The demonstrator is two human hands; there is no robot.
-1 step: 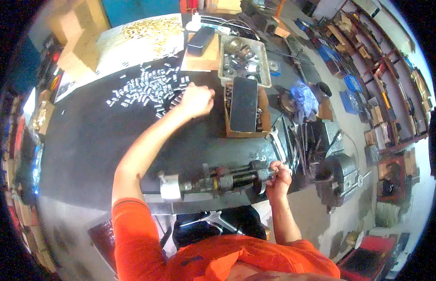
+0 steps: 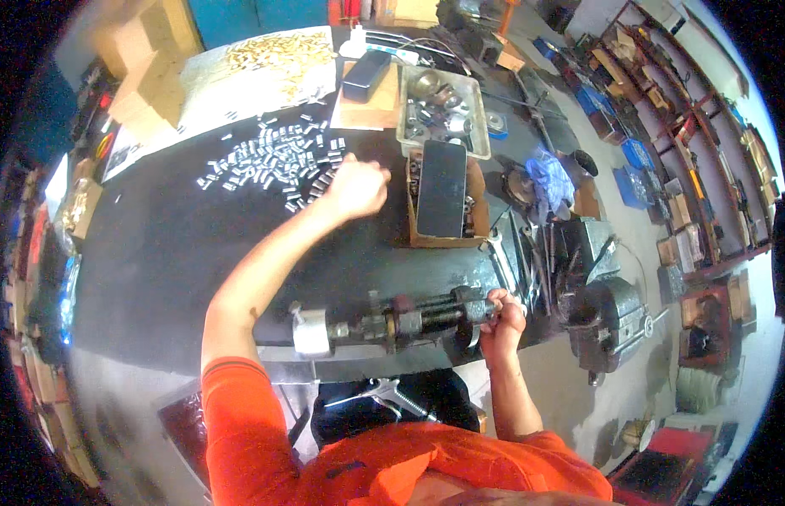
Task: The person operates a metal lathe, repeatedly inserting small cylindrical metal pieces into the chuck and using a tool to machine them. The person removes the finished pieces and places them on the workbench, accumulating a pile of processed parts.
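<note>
My left hand [image 2: 359, 187] is over the dark table beside the near right side of a pile of small silver metal sleeves [image 2: 266, 158]. Its fingers curl in and look closed, but what they hold, if anything, is hidden. Several sleeves lie in a short row [image 2: 322, 180] next to that hand. Along the table's near edge lies a black metal fixture [image 2: 418, 319] with parallel rods and a silver cylinder [image 2: 311, 331] at its left end. My right hand [image 2: 504, 316] is closed round the fixture's right end, with the gripped part mostly covered by the fingers.
A phone [image 2: 441, 190] rests on a cardboard box [image 2: 477, 181] of metal parts. Behind it stands a clear plastic tray [image 2: 485, 126]. Brass-coloured pieces [image 2: 279, 63] cover a white sheet at the back. Wrenches [image 2: 502, 261] and a bench vise [image 2: 607, 325] are at right.
The whole view has shifted slightly. Both hands keep nearly the same places and grips.
</note>
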